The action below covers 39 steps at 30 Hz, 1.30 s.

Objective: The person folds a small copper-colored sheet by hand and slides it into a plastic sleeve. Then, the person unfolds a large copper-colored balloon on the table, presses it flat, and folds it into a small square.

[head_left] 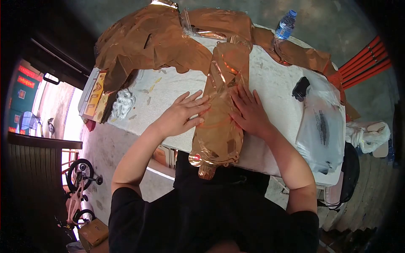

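Note:
A long copper-coloured foil piece lies flat down the middle of the white table, its near end hanging over the front edge. My left hand rests with spread fingers at its left edge, fingertips on the foil. On its right edge lies my right hand, fingers apart and flat. Neither hand grips anything. Past the hands, the far part of the foil looks folded and creased. A large heap of crumpled copper foil covers the back left of the table.
A water bottle stands at the back right, near more foil. On the right lie a clear plastic bag and a black item. White crumpled material and a yellow box are at the left.

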### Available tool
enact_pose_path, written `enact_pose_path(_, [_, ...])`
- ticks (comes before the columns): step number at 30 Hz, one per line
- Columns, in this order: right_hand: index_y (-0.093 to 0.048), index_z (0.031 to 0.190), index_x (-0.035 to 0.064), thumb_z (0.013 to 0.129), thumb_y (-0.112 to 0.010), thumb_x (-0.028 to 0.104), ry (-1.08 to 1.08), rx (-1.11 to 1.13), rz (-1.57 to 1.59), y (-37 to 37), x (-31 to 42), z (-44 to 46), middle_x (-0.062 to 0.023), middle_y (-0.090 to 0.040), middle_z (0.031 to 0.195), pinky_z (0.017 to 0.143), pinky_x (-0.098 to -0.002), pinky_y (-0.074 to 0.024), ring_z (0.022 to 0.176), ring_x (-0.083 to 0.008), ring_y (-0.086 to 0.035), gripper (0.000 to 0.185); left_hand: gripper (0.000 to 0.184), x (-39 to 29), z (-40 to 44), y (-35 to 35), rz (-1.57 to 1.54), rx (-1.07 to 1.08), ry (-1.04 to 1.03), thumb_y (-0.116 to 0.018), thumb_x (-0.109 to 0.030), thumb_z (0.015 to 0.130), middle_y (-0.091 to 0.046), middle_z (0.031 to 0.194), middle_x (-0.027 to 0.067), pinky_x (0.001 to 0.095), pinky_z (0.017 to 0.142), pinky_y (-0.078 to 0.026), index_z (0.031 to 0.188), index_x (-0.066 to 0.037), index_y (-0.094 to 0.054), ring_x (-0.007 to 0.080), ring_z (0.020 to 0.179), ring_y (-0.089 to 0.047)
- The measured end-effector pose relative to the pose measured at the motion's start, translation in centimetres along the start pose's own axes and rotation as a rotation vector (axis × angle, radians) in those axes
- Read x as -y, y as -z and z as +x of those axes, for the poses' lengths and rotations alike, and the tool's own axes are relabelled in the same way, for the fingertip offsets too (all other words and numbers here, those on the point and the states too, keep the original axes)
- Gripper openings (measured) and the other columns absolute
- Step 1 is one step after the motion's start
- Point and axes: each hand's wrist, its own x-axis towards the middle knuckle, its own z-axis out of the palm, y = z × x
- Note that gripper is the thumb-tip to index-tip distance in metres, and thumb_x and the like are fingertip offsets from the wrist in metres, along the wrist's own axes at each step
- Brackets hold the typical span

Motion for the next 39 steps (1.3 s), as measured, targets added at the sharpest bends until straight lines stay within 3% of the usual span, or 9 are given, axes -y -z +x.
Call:
enact_pose_path(9, [-0.030, 0.146, 0.0188, 0.095, -0.042, 0.032, 0.043, -0.020, -0.079, 0.2, 0.3, -0.2, -0.0181, -0.026, 0.150, 0.113, -0.0532, -0.0128, 0.139, -0.0359, -0.023, 0.054, 0.061, 0.2, -0.1, 0.4, -0.027, 0.085, -0.006, -0.061, -0.035, 0.088, -0.035, 0.149, 0.0057, 0.0487, 0.115, -0.015, 0.141, -0.014, -0.041, 0.0282, 0.141, -0.024])
enact_pose_path(18, [-0.034, 0.144, 0.0175, 0.096, -0.041, 0.031, 0.067, -0.052, -0.111, 0.1, 0.5, -0.3, -0.0182, -0.026, 0.150, 0.112, -0.0546, -0.0147, 0.138, -0.0375, -0.026, 0.051, 0.051, 1.1, 2.2, 0.8, -0.064, 0.016, -0.011, -0.059, -0.035, 0.089, -0.042, 0.143, 0.0144, 0.0476, 0.113, -0.021, 0.132, -0.008, -0.051, 0.0276, 0.140, -0.026])
enact_pose_path(22, [-0.034, 0.144, 0.0166, 0.096, -0.040, 0.031, 0.078, -0.053, -0.113, 0.0, 0.3, -0.3, -0.0179, -0.024, 0.151, 0.112, -0.0546, -0.0146, 0.138, -0.0375, -0.024, 0.051, 0.055, 2.3, 4.5, -0.2, 0.026, -0.024, -0.021, -0.057, -0.031, 0.091, -0.037, 0.146, 0.0144, 0.0478, 0.114, -0.018, 0.138, -0.006, -0.043, 0.0298, 0.140, -0.027])
enact_pose_path(27, [-0.033, 0.145, 0.0167, 0.096, -0.039, 0.032, 0.060, -0.029, -0.108, 0.3, 0.5, -0.3, -0.0180, -0.024, 0.151, 0.112, -0.0542, -0.0138, 0.139, -0.0371, -0.022, 0.051, 0.059, 4.8, 6.4, -1.1, 0.221, -0.050, -0.023, -0.050, -0.042, 0.093, -0.035, 0.148, 0.0116, 0.0489, 0.114, -0.017, 0.140, -0.007, -0.040, 0.0278, 0.141, -0.024])
enact_pose_path(34, [-0.032, 0.145, 0.0164, 0.097, -0.038, 0.032, 0.043, 0.006, -0.115, 0.4, 0.7, -0.2, -0.0182, -0.023, 0.152, 0.112, -0.0540, -0.0132, 0.139, -0.0377, -0.022, 0.051, 0.062, 5.1, 6.8, -1.0, 0.236, -0.067, 0.049, -0.049, -0.042, 0.094, -0.036, 0.148, 0.0091, 0.0488, 0.115, -0.015, 0.145, -0.010, -0.033, 0.0284, 0.142, -0.022])
enact_pose_path(37, [-0.032, 0.145, 0.0157, 0.096, -0.039, 0.032, 0.065, -0.046, -0.108, 0.0, 0.5, -0.3, -0.0183, -0.023, 0.151, 0.112, -0.0545, -0.0134, 0.139, -0.0378, -0.022, 0.052, 0.054, 4.2, 5.7, -0.2, 0.194, -0.166, 0.001, -0.053, -0.031, 0.092, -0.041, 0.144, 0.0095, 0.0488, 0.113, -0.020, 0.140, -0.009, -0.041, 0.0290, 0.139, -0.028])
enact_pose_path(39, [-0.031, 0.145, 0.0155, 0.096, -0.039, 0.031, 0.069, -0.048, -0.110, -0.1, 0.3, -0.4, -0.0184, -0.023, 0.151, 0.112, -0.0550, -0.0133, 0.139, -0.0378, -0.022, 0.052, 0.045, 3.3, 3.8, 0.3, -0.007, -0.072, -0.029, -0.056, -0.017, 0.086, -0.048, 0.138, 0.0108, 0.0485, 0.110, -0.027, 0.130, -0.006, -0.052, 0.0301, 0.134, -0.036])
